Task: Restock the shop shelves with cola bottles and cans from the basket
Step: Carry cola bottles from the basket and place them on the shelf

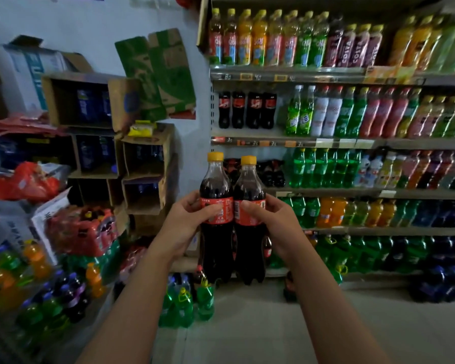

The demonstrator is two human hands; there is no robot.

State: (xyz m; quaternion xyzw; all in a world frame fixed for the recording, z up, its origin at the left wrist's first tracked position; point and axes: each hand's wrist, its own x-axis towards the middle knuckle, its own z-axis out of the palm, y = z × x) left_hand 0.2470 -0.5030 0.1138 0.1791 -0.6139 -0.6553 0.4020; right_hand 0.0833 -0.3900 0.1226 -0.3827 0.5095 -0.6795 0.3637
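Two upright cola bottles with yellow caps and red labels are held side by side in front of the shelves. My left hand [188, 222] grips the left cola bottle [216, 248] round its label. My right hand [269, 219] grips the right cola bottle [249, 256] the same way. Behind their necks, small cola bottles [269, 173] stand at the left end of the third shelf [326, 191]. More cola bottles [247, 110] stand on the second shelf above. No basket is in view.
The shelf unit at right is packed with green, orange and pink drink bottles. Stacked cardboard boxes [100, 143] lean at left. Shrink-wrapped drink packs [82, 232] and green bottles [184, 303] crowd the floor at left and centre.
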